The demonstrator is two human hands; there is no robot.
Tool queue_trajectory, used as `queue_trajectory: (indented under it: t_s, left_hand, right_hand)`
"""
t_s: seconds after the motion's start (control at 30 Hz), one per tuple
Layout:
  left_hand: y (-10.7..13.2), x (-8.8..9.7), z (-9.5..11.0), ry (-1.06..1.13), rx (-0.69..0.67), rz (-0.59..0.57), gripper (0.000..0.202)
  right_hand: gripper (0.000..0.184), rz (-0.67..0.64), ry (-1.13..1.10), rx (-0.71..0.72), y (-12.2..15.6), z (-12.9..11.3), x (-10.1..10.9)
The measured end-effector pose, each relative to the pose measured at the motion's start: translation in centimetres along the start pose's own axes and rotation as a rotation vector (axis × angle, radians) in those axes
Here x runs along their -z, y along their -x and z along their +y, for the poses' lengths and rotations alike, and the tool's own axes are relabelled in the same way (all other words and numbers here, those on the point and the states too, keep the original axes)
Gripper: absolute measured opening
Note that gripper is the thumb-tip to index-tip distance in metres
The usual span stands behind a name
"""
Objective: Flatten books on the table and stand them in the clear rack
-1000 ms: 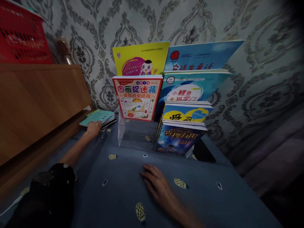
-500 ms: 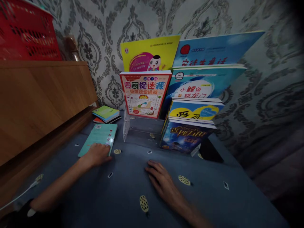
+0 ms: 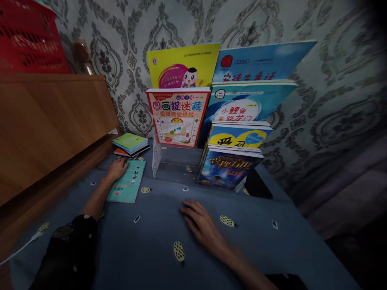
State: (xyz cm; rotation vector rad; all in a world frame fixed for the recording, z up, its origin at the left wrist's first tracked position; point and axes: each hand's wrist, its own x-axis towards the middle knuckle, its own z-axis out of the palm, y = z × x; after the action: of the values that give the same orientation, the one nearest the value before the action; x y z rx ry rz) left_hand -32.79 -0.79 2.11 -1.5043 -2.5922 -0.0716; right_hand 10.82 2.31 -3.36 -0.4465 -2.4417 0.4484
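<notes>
A thin teal book (image 3: pixel 128 183) lies flat on the blue patterned cloth (image 3: pixel 157 241). My left hand (image 3: pixel 117 169) rests over its far left corner, fingers stretched across the cover's edge. Just behind that hand is a small stack of books (image 3: pixel 130 141), the top one green. My right hand (image 3: pixel 201 225) lies open on the cloth, holding nothing, fingers slightly apart. Ahead of it stands a clear rack (image 3: pixel 155 159) with upright books, among them a red-bordered picture book (image 3: pixel 178 117) and a dark blue book (image 3: pixel 228 169) in front.
A wooden cabinet (image 3: pixel 54 121) borders the left side, with a red basket (image 3: pixel 30 38) on top. Patterned wallpaper (image 3: pixel 140 80) rises behind the rack. A black flat object (image 3: pixel 258 183) sits right of the books. A white cable (image 3: pixel 22 249) runs at the lower left.
My left hand has moved from the teal book's near right part to its far left corner. The book has turned slightly and sits a little nearer. My right hand stays put; the view shifted slightly.
</notes>
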Motion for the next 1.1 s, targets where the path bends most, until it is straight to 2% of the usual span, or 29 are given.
queue_trajectory:
  t_s: [0.23, 0.57, 0.87, 1.1]
  left_hand:
    - [0.4, -1.8, -0.7, 0.034, -0.003, 0.061, 0.043]
    - [4.5, -2.1, -0.3, 0.044, -0.023, 0.088, 0.047]
    - [7.7, -1.3, 1.3, 0.014, -0.033, 0.090, 0.047]
    - [10.7, -0.9, 3.8, -0.052, -0.042, 0.090, 0.044]
  right_hand:
    - [0.030, -0.008, -0.040, -0.004, -0.3, -0.2, 0.0]
    - [0.029, -0.013, -0.054, -0.004, -0.3, -0.6, 0.1]
    - [0.028, -0.095, -0.050, -0.027, 0.0, -1.8, 1.3]
    - [0.028, -0.118, -0.096, -0.027, 0.9, -2.3, 1.5]
